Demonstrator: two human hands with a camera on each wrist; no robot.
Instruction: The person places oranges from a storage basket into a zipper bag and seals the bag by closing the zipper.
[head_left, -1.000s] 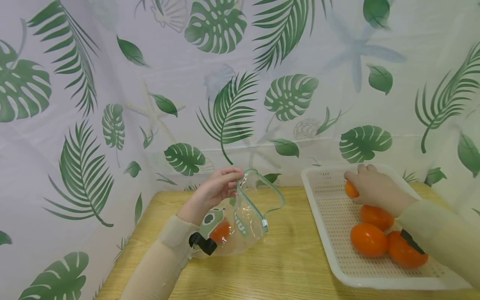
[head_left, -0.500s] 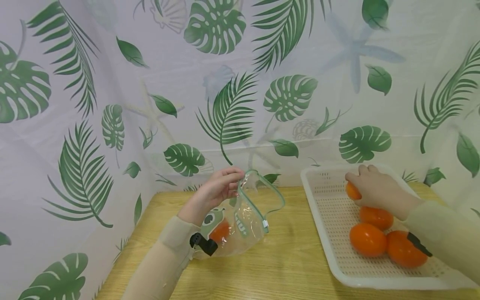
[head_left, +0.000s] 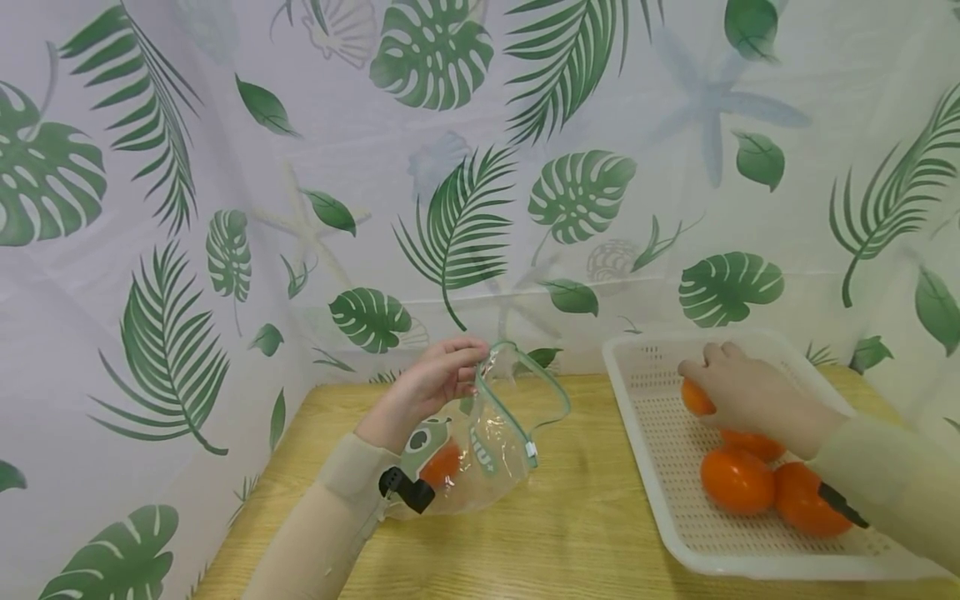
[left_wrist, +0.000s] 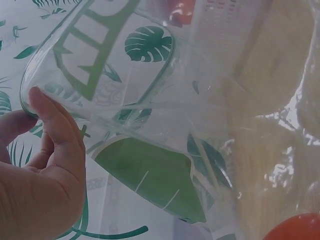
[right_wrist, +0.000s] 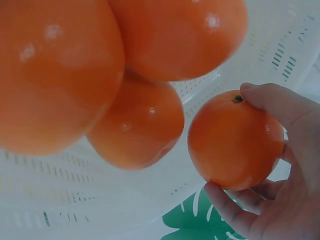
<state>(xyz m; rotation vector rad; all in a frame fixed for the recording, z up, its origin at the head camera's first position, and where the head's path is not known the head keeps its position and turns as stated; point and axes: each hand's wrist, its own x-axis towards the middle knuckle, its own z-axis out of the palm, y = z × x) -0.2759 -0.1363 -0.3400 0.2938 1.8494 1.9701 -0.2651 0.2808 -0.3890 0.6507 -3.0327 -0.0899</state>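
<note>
My left hand [head_left: 431,379] pinches the top edge of a clear zip bag [head_left: 498,454] between thumb and fingers. The bag has a green-edged mouth that gapes, a white slider and a green cartoon print. An orange [head_left: 441,465] lies inside it. To the right, my right hand [head_left: 753,400] is over the far part of a white plastic basket [head_left: 647,475]. Its thumb and fingertips are curled round another orange [right_wrist: 235,140], whose green stem spot shows in the right wrist view. The fingers' far side is partly hidden behind the fruit.
Three more oranges sit in the basket near my right forearm: one at the front left [head_left: 737,480], one at the front right [head_left: 810,500] and one behind them [head_left: 757,444]. Bare wood table [head_left: 577,517] lies between bag and basket. A leaf-patterned cloth [head_left: 480,208] hangs behind.
My right hand, with the orange in its grip, has shifted slightly left and toward me over the basket. The left hand and the bag have stayed in place.
</note>
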